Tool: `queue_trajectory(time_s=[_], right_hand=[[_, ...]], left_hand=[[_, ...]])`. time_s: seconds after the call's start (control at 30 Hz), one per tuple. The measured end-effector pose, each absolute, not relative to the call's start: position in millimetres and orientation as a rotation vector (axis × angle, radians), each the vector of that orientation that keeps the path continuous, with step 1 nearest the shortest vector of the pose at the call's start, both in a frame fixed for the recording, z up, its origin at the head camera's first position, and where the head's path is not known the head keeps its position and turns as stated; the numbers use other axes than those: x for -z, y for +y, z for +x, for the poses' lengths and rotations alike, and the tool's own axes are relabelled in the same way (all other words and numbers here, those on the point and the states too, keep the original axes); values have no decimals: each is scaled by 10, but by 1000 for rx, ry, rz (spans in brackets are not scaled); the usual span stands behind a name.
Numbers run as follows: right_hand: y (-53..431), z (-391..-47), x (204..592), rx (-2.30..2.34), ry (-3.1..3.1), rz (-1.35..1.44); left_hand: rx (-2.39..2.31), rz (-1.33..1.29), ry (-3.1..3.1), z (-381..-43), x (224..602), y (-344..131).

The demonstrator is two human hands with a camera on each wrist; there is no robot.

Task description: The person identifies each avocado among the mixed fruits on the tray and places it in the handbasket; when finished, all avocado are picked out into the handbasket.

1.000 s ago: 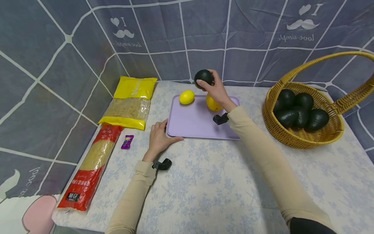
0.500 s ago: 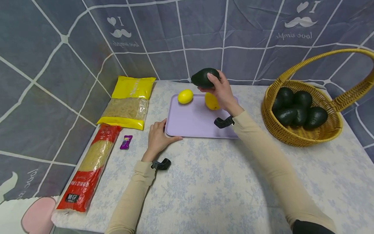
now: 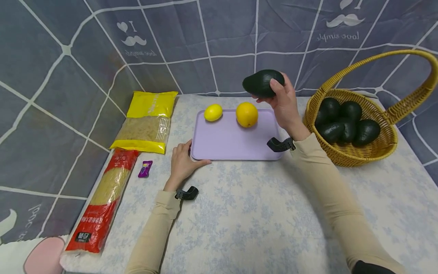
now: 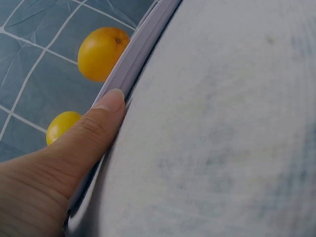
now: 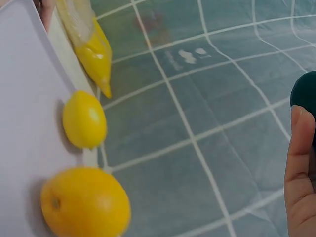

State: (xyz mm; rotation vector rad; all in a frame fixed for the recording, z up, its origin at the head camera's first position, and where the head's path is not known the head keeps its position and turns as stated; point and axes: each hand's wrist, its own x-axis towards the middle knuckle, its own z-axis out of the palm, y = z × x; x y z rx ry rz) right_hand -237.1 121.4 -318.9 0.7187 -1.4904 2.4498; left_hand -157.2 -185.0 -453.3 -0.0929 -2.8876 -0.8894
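My right hand (image 3: 284,102) grips a dark green avocado (image 3: 262,83), held up behind and above the tray's far right corner. Only a finger and part of the avocado (image 5: 305,96) show at the edge of the right wrist view. My left hand (image 3: 183,163) rests at the near left corner of the lilac tray (image 3: 232,141), thumb along the front edge, fingers at the left side. In the left wrist view the thumb (image 4: 94,126) lies against the tray's edge. A lemon (image 3: 213,113) and an orange (image 3: 246,114) sit on the tray's far part.
A wicker basket (image 3: 356,159) with a tall handle holds several avocados (image 3: 367,132) on the right. To the left lie a yellow bag (image 3: 147,121), a red noodle packet (image 3: 102,201) and a small purple sweet (image 3: 145,169). A grey checked cloth (image 3: 232,38) hangs behind.
My right hand has moved right with the avocado, away from above the orange, and the avocado has turned from end-on to lengthwise. My left hand stays at the tray corner.
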Motion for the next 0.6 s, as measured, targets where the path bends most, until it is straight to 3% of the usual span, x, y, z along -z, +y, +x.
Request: queue_trajectory(time_s=[0.6], right_hand=[[2093,-1984,3187,-2302,-1177,571]], left_hand=[[897,-87,-2882,-1576,4554,-1831]])
